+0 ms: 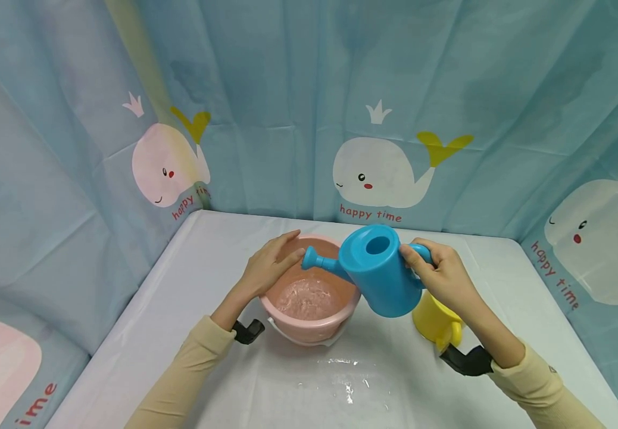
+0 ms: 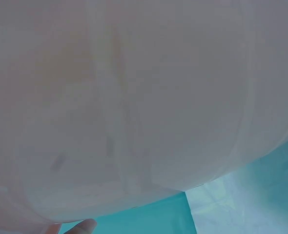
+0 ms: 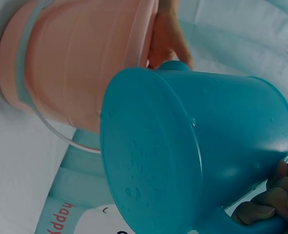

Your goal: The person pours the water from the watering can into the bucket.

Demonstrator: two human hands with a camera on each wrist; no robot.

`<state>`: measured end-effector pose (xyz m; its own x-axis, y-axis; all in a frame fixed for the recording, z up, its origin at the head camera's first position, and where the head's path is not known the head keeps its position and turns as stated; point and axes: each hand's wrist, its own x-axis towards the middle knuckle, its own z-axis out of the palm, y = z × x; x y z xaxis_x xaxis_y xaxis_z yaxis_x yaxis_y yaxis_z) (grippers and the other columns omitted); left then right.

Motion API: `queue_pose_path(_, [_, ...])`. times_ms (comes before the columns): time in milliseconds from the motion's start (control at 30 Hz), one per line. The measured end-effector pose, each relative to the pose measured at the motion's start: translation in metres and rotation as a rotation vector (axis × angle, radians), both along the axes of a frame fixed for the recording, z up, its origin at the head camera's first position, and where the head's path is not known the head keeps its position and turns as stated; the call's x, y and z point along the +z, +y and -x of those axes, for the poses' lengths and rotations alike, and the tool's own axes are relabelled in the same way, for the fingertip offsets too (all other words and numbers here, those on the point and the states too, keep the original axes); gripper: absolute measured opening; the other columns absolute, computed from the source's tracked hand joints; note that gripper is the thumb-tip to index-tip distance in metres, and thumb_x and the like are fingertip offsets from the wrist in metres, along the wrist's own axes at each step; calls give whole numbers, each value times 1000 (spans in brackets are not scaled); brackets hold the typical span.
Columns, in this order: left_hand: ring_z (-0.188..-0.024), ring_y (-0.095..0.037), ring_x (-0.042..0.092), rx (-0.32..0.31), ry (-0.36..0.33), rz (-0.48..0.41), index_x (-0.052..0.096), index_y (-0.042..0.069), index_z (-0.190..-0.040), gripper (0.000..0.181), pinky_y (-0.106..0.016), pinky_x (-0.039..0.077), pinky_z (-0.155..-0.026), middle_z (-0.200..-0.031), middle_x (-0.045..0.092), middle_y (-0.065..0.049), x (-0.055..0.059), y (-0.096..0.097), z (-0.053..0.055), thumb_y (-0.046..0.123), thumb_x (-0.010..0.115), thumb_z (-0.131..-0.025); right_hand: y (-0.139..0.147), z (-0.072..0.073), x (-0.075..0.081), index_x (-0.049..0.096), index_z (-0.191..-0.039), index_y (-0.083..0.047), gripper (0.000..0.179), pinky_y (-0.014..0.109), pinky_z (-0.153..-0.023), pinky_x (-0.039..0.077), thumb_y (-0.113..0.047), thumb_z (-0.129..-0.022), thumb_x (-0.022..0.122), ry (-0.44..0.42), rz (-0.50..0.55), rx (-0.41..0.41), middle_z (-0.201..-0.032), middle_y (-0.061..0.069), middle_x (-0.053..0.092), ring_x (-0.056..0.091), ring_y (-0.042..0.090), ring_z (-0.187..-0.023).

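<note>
My right hand [image 1: 443,274] grips the handle of a blue watering can [image 1: 386,277], held up at the right of a pink bucket [image 1: 309,325]. The can leans left, its spout [image 1: 320,260] over the bucket's opening. Rippled water [image 1: 309,298] lies in the bucket. My left hand [image 1: 268,265] holds the bucket's left rim, thumb on the inner side and fingers along the outside. In the left wrist view the bucket's pale wall [image 2: 158,97] fills most of the picture, with fingertips [image 2: 83,226] at the bottom edge. Drops cling to the can's base [image 3: 144,161] in the right wrist view.
A yellow cup [image 1: 432,319] with a handle stands behind my right wrist. Water puddles [image 1: 349,387] shine on the white tabletop [image 1: 266,387] in front of the bucket. The bucket's white handle [image 1: 293,341] hangs down its front. Blue whale-printed curtains [image 1: 266,107] surround the table.
</note>
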<state>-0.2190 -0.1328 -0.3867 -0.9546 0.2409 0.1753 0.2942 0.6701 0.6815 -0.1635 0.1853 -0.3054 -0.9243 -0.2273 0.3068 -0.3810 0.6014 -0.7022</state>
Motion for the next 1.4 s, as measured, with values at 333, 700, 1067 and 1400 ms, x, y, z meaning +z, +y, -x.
queue_pose_path(333, [-132,-26,38,4,-8,-2,35,31,-143,64,-59,34,-99,-141,43,0,-1,0,0,64,40,-88,0,0,0,51,-73,-5,29,27,-63,44,-24,-96,52,2,-4,7,-56,0,38,46,14,-55])
queue_pose_path(700, [-132,-25,38,-1,13,4,36,32,-142,62,-58,33,-100,-141,44,2,0,0,0,64,40,-89,-1,-1,0,50,-71,-6,30,27,-62,43,-24,-96,52,15,-19,-1,-55,-1,35,45,13,-54])
queue_pose_path(1067, [-131,-23,39,0,13,5,35,32,-142,62,-57,34,-100,-140,45,3,0,0,0,63,40,-89,-1,-1,1,51,-72,-6,30,28,-63,44,-25,-96,51,11,-22,-10,-55,0,36,46,13,-56])
queue_pose_path(1400, [-132,-25,38,-2,14,2,36,30,-142,62,-58,33,-101,-140,44,1,1,0,1,63,39,-90,0,-1,1,50,-72,-6,31,29,-64,44,-25,-96,51,5,-19,-8,-55,0,37,47,14,-57])
